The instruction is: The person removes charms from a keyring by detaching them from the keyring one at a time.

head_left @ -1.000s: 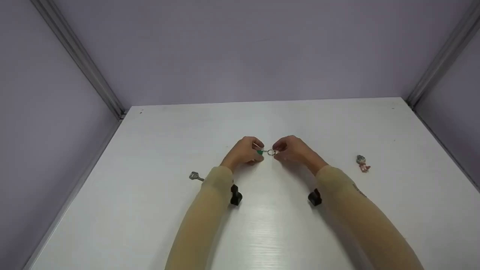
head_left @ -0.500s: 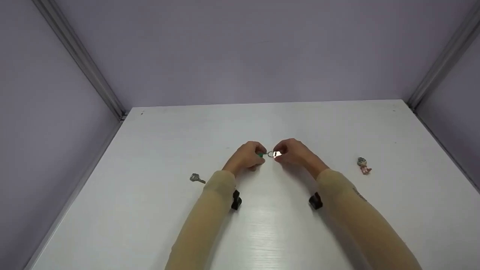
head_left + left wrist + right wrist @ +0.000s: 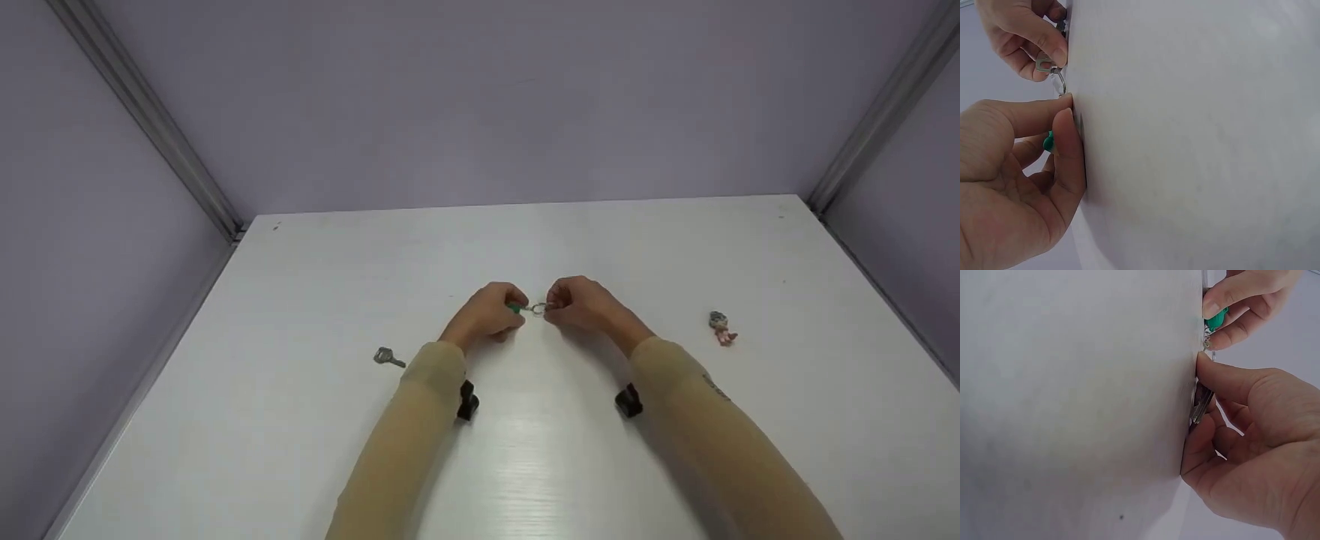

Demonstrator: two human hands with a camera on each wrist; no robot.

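We see both forearms, in tan sleeves, reaching forward so that the hands meet knuckles-up at the middle of the white worktop point(image 3: 300, 420). The left hand point(image 3: 487, 313) curls its fingers and pinches a small green-capped piece point(image 3: 514, 308) between thumb and forefinger, its fingertips pressed to the surface. The right hand point(image 3: 581, 304) is likewise curled, pinching a flat metal key point(image 3: 1201, 405) against the worktop. Between the two hands, just off their fingertips, sits a thin wire key ring point(image 3: 538, 307), shiny and round, joining what each holds. The worktop is smooth and glossy. A loose grey key point(image 3: 388, 357) lies well left of the left wrist, and a small figurine charm point(image 3: 721, 327) lies well right of the right hand.
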